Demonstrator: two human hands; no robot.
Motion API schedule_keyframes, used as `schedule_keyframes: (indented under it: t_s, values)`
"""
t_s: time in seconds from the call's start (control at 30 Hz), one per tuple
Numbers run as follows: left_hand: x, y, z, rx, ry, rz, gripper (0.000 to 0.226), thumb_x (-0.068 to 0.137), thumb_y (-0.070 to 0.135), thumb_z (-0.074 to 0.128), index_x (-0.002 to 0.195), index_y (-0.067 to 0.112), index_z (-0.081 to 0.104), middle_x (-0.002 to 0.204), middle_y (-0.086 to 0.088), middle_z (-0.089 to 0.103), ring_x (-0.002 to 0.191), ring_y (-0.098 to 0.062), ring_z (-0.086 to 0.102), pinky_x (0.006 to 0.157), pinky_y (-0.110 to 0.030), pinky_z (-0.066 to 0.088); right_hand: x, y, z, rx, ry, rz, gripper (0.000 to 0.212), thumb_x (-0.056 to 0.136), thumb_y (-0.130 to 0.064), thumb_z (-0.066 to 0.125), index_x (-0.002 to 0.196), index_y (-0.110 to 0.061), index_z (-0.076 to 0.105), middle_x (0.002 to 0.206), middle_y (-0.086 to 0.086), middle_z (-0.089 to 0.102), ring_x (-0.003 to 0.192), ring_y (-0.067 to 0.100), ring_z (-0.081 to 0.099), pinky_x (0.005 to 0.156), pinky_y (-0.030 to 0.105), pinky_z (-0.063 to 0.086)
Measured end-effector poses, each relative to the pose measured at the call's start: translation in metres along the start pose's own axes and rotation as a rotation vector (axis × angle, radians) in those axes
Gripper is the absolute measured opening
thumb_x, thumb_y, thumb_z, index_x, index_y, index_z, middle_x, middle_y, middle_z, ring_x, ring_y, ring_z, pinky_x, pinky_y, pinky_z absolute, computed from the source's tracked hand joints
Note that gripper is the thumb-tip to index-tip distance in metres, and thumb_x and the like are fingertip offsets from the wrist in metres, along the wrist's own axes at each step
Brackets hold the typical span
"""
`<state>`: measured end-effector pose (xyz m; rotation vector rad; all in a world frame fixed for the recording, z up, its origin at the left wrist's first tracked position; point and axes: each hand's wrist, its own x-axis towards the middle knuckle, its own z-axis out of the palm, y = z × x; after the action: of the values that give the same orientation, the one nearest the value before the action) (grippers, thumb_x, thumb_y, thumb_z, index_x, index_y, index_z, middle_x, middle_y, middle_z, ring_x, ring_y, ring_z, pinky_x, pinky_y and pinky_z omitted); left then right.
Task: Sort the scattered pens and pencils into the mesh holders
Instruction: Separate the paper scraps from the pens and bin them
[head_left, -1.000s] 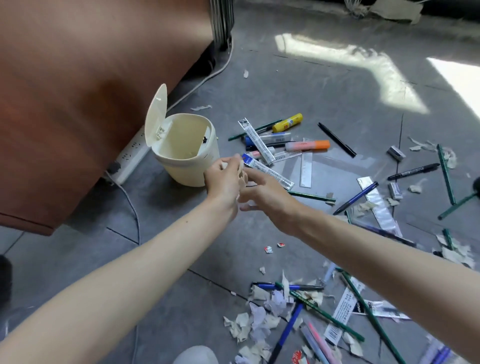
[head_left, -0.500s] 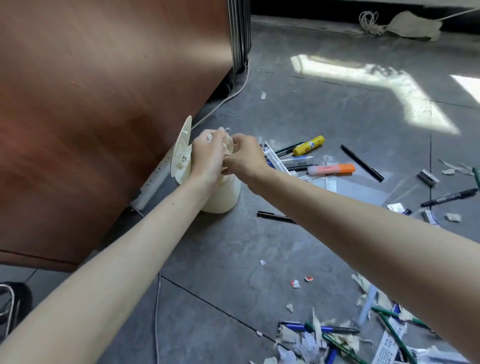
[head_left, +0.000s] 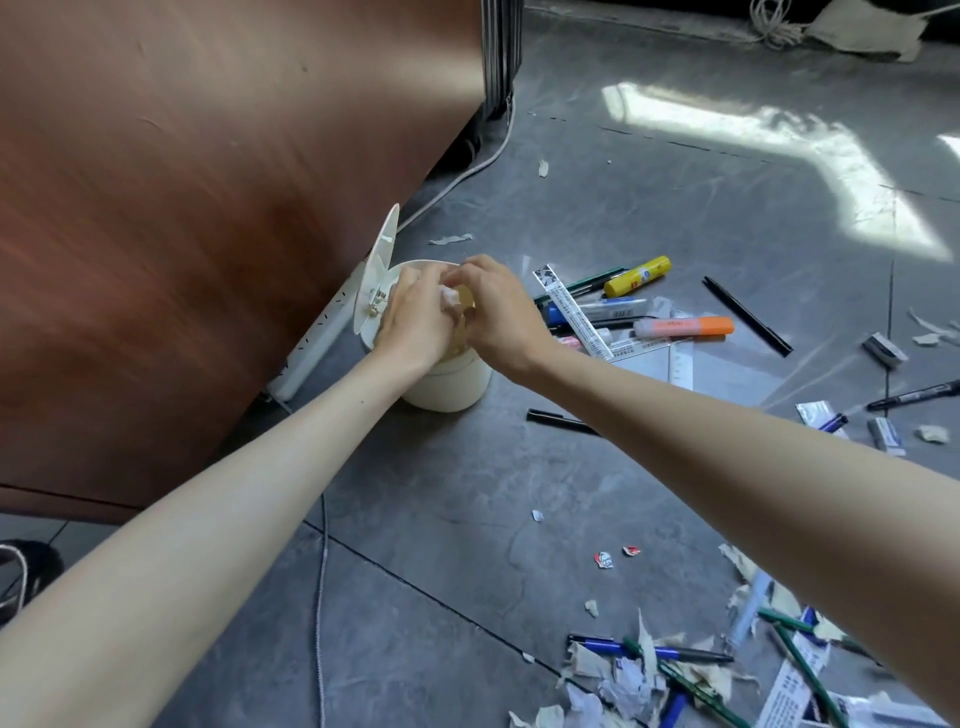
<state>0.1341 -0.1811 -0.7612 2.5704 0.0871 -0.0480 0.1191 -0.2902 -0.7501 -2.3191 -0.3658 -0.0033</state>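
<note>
My left hand (head_left: 415, 317) and my right hand (head_left: 498, 312) meet over the mouth of a small cream bin (head_left: 447, 387) whose lid (head_left: 376, 270) stands open. Between their curled fingers they pinch crumpled white paper scraps (head_left: 450, 299). Pens lie scattered on the grey floor: an orange highlighter (head_left: 685, 327), a yellow glue stick (head_left: 636, 275), a black pen (head_left: 745, 314), another black pen (head_left: 556, 420), a black marker (head_left: 914, 395) and blue and green pens (head_left: 649, 649) at the bottom right. No mesh holder is in view.
A brown wooden panel (head_left: 182, 208) fills the left. A white power strip (head_left: 317, 338) and cables (head_left: 322, 597) lie beside the bin. Torn paper (head_left: 613, 686) litters the lower right, rulers (head_left: 571, 312) and erasers (head_left: 883, 348) the right.
Both hands have carried the scraps left from above the floor to over the bin's mouth. The view has shifted, so the bin now sits lower and nearer the middle.
</note>
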Motion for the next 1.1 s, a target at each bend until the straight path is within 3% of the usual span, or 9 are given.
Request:
schedule_keyframes:
  t_s: [0.1, 0.23, 0.33, 0.43, 0.67, 0.8, 0.9, 0.97, 1.1]
  values:
    - [-0.007, 0.002, 0.0, -0.016, 0.056, 0.044, 0.036, 0.087, 0.018, 0.053, 0.123, 0.022, 0.052, 0.131, -0.003, 0.047, 0.122, -0.022, 0.044, 0.1, -0.038, 0.038, -0.005, 0.006, -0.002, 0.014, 0.048, 0.015, 0.046, 0.075, 0.007, 0.049, 0.118, -0.007, 0.059, 0.122, 0.011, 0.052, 0.113, 0.029, 0.047, 0.094, 0.04, 0.041]
    - [-0.017, 0.006, 0.002, -0.004, 0.162, 0.17, 0.032, 0.089, 0.01, 0.047, 0.12, 0.013, 0.055, 0.127, -0.007, 0.048, 0.123, -0.021, 0.039, 0.103, -0.031, 0.03, -0.016, 0.014, -0.009, 0.046, 0.102, 0.062, 0.048, 0.079, 0.006, 0.045, 0.123, -0.011, 0.054, 0.127, 0.01, 0.044, 0.116, 0.027, 0.044, 0.095, 0.042, 0.042]
    - [-0.031, 0.012, 0.011, -0.003, 0.217, 0.282, 0.03, 0.087, 0.005, 0.047, 0.115, 0.007, 0.057, 0.124, -0.01, 0.049, 0.118, -0.025, 0.043, 0.1, -0.033, 0.033, -0.031, 0.025, -0.017, 0.038, 0.052, 0.089, 0.048, 0.081, 0.001, 0.044, 0.128, -0.01, 0.048, 0.13, 0.012, 0.04, 0.116, 0.027, 0.046, 0.094, 0.041, 0.042]
    - [-0.05, 0.018, 0.03, 0.045, 0.177, 0.416, 0.037, 0.081, -0.004, 0.047, 0.115, 0.002, 0.058, 0.136, -0.014, 0.046, 0.123, -0.032, 0.042, 0.101, -0.039, 0.035, -0.056, 0.05, -0.022, -0.046, -0.013, 0.159, 0.052, 0.084, 0.003, 0.044, 0.134, -0.012, 0.041, 0.131, 0.01, 0.039, 0.115, 0.026, 0.047, 0.093, 0.044, 0.044]
    - [-0.091, 0.041, 0.08, 0.319, 0.111, 0.665, 0.047, 0.071, -0.002, 0.041, 0.115, 0.007, 0.059, 0.144, -0.015, 0.04, 0.137, -0.03, 0.027, 0.112, -0.05, 0.015, -0.147, 0.107, -0.044, -0.229, -0.073, 0.376, 0.051, 0.084, 0.002, 0.04, 0.132, -0.013, 0.04, 0.126, 0.011, 0.038, 0.107, 0.033, 0.048, 0.078, 0.041, 0.046]
    - [-0.084, 0.07, 0.097, 0.268, -0.211, 0.661, 0.047, 0.075, -0.007, 0.049, 0.121, 0.001, 0.055, 0.147, -0.018, 0.034, 0.133, -0.037, 0.034, 0.106, -0.05, 0.033, -0.185, 0.137, -0.066, -0.306, -0.078, 0.513, 0.034, 0.086, 0.0, 0.04, 0.119, -0.006, 0.049, 0.123, 0.014, 0.037, 0.103, 0.036, 0.047, 0.077, 0.041, 0.046]
    - [-0.077, 0.092, 0.115, 0.37, -0.487, 0.646, 0.05, 0.081, 0.0, 0.047, 0.131, 0.008, 0.047, 0.153, -0.012, 0.022, 0.138, -0.03, 0.024, 0.107, -0.043, 0.033, -0.203, 0.159, -0.086, -0.356, -0.035, 0.601, 0.034, 0.084, 0.003, 0.04, 0.115, -0.004, 0.049, 0.119, 0.014, 0.037, 0.095, 0.037, 0.048, 0.068, 0.038, 0.043]
    - [-0.076, 0.117, 0.13, 0.438, -0.637, 0.68, 0.049, 0.082, 0.004, 0.048, 0.131, 0.011, 0.044, 0.147, -0.01, 0.029, 0.133, -0.03, 0.03, 0.103, -0.044, 0.037, -0.209, 0.177, -0.1, -0.39, -0.028, 0.639, 0.036, 0.083, 0.005, 0.041, 0.117, -0.004, 0.048, 0.119, 0.014, 0.037, 0.096, 0.038, 0.049, 0.067, 0.038, 0.041]
    - [-0.087, 0.182, 0.172, 0.48, -0.658, 0.63, 0.029, 0.09, 0.016, 0.045, 0.119, 0.01, 0.049, 0.122, -0.011, 0.043, 0.113, -0.032, 0.047, 0.083, -0.04, 0.043, -0.213, 0.219, -0.128, -0.448, 0.008, 0.676, 0.035, 0.084, 0.001, 0.046, 0.119, -0.005, 0.047, 0.124, 0.015, 0.039, 0.107, 0.038, 0.047, 0.076, 0.043, 0.045]
